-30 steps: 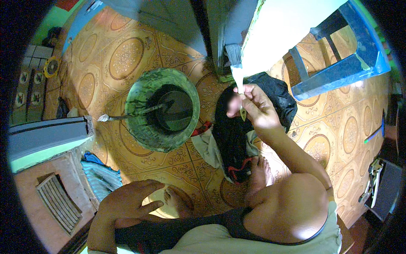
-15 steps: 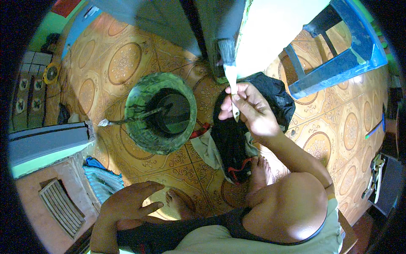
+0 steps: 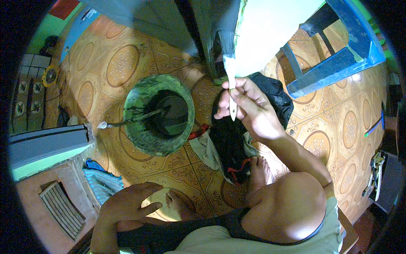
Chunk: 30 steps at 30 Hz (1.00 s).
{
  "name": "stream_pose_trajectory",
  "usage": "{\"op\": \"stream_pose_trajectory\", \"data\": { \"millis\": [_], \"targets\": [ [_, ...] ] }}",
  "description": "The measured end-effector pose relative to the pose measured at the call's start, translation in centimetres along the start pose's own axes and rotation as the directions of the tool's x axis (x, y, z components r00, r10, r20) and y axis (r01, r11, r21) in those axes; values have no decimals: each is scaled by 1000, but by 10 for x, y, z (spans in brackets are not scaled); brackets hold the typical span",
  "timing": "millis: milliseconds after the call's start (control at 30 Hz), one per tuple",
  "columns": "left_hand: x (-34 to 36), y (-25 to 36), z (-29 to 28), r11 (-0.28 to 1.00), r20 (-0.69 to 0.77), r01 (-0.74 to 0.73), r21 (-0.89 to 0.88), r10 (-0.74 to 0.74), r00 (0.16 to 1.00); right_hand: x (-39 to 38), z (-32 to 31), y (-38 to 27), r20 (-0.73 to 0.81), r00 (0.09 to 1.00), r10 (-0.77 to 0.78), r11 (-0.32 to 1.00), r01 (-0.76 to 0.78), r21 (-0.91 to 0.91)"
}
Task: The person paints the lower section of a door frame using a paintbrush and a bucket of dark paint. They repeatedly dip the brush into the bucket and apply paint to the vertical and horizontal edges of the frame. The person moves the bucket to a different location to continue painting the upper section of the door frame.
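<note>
In my right hand [image 3: 249, 106] I pinch the white handle of a flat paintbrush [image 3: 230, 72]. Its dark bristles point up and away from me, at the border between a dark grey painted surface [image 3: 169, 29] and a brightly lit white one [image 3: 270, 34]; whether they touch is hard to tell. My left hand [image 3: 131, 201] hovers or rests over my left knee, fingers stretched and holding nothing. Between the two, farther off, stands a paint-smeared bucket [image 3: 188, 97] with dark contents. A long stick [image 3: 144, 115] leans in it, its whitish end sticking out over the left rim.
Black cloth or plastic [image 3: 228, 144] lies crumpled on the patterned tile floor [image 3: 122, 65] below my right hand. A blue plastic stool [image 3: 338, 65] stands at the far right. On the left are a blue cloth [image 3: 101, 178], a grey ledge [image 3: 50, 146] and a louvred vent [image 3: 61, 207].
The paintbrush and my right hand have shifted slightly toward me and left, the brush now more upright. My left hand has barely moved.
</note>
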<state>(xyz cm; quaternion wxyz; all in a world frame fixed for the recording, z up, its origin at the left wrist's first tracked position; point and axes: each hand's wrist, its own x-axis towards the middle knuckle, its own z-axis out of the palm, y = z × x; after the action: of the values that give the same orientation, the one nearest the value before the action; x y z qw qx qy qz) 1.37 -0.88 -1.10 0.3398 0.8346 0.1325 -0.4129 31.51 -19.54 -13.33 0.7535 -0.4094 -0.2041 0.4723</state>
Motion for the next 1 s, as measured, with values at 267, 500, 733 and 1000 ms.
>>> {"op": "stream_pose_trajectory", "data": {
  "millis": [267, 500, 733, 1000],
  "targets": [
    [1, 1, -2, 1000, -5, 5, -9, -5, 1000, -3, -8, 11, -46, 993, 109, 982, -100, 160],
    [0, 4, -2, 1000, -28, -9, 13, 9, 1000, 2, 8, -8, -60, 998, 31, 992, -24, 126],
    [3, -9, 3, 1000, -7, -28, 3, 28, 1000, -8, 1, 5, -69, 990, 125, 960, -102, 262],
    [0, 1, 0, 1000, -23, -13, -7, 13, 1000, 1, 10, -9, -19, 999, 28, 959, -21, 283]
  ]
}}
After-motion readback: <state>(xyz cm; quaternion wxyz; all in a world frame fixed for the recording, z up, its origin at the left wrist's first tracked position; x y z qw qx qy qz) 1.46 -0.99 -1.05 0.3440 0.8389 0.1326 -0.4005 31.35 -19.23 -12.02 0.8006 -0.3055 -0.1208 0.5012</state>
